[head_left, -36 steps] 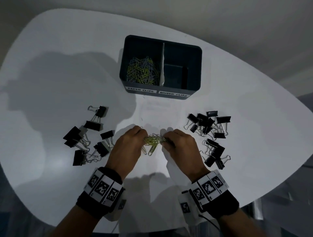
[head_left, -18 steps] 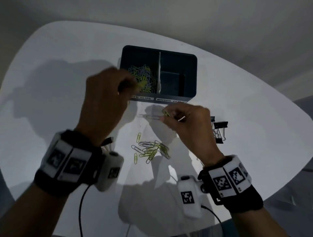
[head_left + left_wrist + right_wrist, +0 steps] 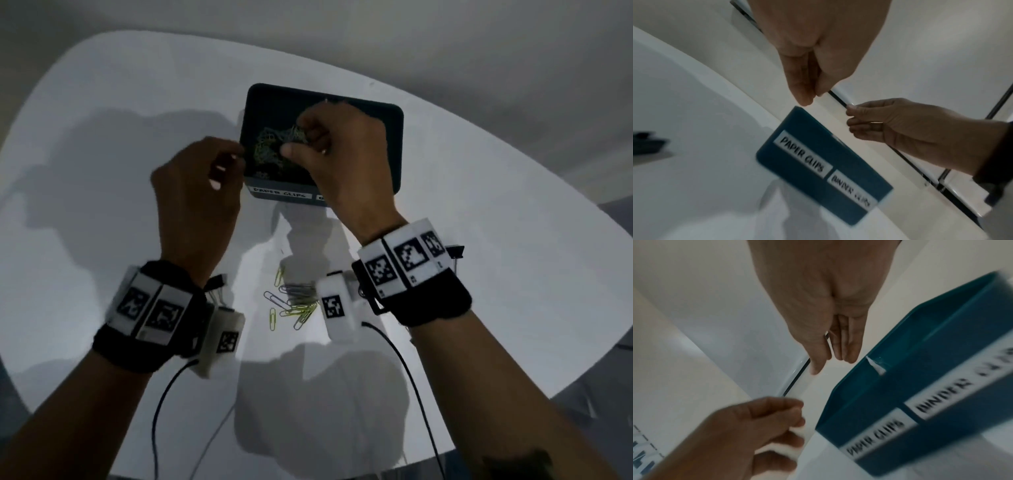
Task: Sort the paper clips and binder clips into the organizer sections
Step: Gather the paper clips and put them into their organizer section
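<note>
Hovering over the organizer, right hand pinching paper clips, left hand curling loosely, grip unclear, loose clips lying on table.

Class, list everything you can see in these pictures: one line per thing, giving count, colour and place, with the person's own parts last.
Table: one, white, under everything.
Organizer: one, dark teal, far middle of the table, two sections labelled for paper clips and binder clips.
Paper clips in organizer: a heap, green and grey, left section.
Loose paper clips: a small pile, yellow-green and grey, on the table between the wrists.
Binder clips: two partly visible, black, one behind each wrist.
Wrist cameras: two, white, with black cables.
Wristbands: two, black with white markers.
Left hand: fingers curled, beside the organizer.
Right hand: over the organizer.
</note>
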`<state>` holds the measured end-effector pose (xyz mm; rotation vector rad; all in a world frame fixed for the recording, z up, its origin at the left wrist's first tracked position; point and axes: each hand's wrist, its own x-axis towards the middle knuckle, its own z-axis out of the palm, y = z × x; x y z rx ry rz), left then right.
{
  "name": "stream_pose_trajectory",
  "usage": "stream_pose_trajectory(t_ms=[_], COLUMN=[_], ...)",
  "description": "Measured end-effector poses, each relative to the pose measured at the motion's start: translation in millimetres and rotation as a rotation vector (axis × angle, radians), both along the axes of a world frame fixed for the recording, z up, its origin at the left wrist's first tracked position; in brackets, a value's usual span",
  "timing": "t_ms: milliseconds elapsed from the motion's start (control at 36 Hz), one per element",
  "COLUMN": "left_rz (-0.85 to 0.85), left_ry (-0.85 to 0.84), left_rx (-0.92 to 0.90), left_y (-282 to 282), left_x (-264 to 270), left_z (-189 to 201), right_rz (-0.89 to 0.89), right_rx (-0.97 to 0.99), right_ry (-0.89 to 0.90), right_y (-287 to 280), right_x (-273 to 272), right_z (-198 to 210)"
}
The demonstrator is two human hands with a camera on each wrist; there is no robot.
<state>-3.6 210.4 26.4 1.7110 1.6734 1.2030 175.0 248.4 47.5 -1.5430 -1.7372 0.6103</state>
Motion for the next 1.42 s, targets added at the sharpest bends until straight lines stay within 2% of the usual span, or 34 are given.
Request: stream_pose_trajectory(t_ms=[111,167,250,333,389,472,639,722,778,889,972,1111,1250,1417], left_rz=[-0.139,-0.243,-0.348,-0.385,-0.413,-0.408,-0.392,-0.310,-0.275,-0.369,-0.412,-0.380,-0.390,-0.431], left_ry=[0.230,0.319,0.302,0.283,0.378,0.432,0.432,0.386,0.413,0.625,0.720,0.622,0.567,0.573], left_rx=[-0.097,-0.269,-0.541,-0.633,-0.603,-0.484,-0.323,-0.288,-0.310,-0.506,-0.475,-0.366,-0.345,-0.377], left_y=[-46,-67,-96,-116,-124,-126,-119,-119,-123,-130,-131,-126,-120,-113], left_x=[-3,-8,-15,-13,-8,2,25,23,21,20,25,37,42,39], left_z=[-11,-21,-43,-58,-62,-62,-67,-63,-59,-58,-63,-67,-70,-70], right_rz=[0.006,0.082,0.203,0.209,0.195,0.162,0.154,0.111,0.094,0.217,0.314,0.295,0.203,0.162], right_rx=[0.042,-0.055,-0.275,-0.440,-0.471,-0.419,-0.314,-0.326,-0.359,-0.511,-0.501,-0.365,-0.293,-0.267], right_ry=[-0.065,-0.148,-0.274,-0.329,-0.337,-0.304,-0.229,-0.164,-0.156,-0.260,-0.401,-0.399,-0.302,-0.306], right_y=[-51,-81,-119,-147,-158,-162,-153,-153,-155,-157,-156,-157,-157,-154], right_x=[19,30,42,47,46,38,22,26,31,38,34,23,22,24], right_z=[-11,-23,-48,-68,-76,-83,-84,-82,-81,-76,-78,-87,-87,-86])
